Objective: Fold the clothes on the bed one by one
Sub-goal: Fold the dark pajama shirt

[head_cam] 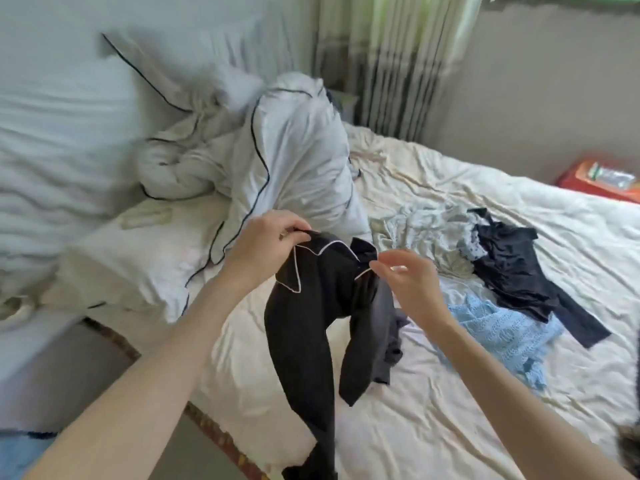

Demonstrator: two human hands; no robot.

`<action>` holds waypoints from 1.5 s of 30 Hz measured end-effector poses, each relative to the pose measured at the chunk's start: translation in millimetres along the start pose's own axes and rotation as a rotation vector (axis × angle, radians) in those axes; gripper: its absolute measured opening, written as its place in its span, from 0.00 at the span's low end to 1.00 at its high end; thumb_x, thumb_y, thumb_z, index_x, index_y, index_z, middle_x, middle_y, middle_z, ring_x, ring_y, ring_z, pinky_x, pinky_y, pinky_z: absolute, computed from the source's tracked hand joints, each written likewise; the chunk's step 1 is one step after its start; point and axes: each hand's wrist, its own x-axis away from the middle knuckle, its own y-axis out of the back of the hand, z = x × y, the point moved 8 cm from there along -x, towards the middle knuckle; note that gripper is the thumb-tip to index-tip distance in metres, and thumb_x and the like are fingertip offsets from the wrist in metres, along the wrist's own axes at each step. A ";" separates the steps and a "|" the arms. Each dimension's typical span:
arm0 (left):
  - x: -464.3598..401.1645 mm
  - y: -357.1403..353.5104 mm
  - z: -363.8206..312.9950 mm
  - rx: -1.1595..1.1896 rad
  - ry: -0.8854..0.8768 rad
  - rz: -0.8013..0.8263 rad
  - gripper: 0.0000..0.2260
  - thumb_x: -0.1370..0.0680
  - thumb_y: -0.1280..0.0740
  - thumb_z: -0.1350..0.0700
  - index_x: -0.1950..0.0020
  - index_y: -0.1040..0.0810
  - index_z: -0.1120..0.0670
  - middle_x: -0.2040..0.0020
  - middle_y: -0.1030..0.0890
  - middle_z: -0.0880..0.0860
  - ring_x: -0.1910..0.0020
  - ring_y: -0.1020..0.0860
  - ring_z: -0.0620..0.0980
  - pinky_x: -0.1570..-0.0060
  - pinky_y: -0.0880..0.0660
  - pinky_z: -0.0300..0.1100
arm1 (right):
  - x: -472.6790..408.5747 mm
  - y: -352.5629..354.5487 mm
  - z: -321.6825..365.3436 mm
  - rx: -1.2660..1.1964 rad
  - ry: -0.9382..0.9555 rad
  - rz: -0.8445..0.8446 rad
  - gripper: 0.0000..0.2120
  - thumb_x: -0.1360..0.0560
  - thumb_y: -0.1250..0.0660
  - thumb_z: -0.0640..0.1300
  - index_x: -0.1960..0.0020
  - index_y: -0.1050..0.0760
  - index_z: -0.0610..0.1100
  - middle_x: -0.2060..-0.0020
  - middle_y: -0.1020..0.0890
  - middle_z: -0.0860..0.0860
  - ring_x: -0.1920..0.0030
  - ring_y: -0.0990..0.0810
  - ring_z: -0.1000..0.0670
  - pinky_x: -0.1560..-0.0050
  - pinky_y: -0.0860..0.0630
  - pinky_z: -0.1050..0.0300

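Pinching the white-piped collar of a black pajama top (311, 306), the left hand (266, 247) holds the garment up above the bed (450, 427). The right hand (412, 282) nips the collar's other edge between thumb and forefinger, its remaining fingers loosely spread. The top hangs down, sleeves dangling. On the sheet to the right lie a light blue knit (498, 334), a dark garment (519, 271) and a pale crumpled one (422, 230). A rumpled white duvet (294, 161) is heaped behind.
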 end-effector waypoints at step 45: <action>93.1 165.8 46.4 -0.026 0.292 0.196 0.10 0.26 0.29 0.60 0.61 0.20 0.43 0.59 0.18 0.44 0.60 0.23 0.35 0.54 0.30 0.30 | -38.0 -117.9 199.8 -0.212 0.072 0.554 0.06 0.23 0.37 0.34 0.56 0.24 0.42 0.67 0.21 0.49 0.65 0.22 0.52 0.64 0.26 0.61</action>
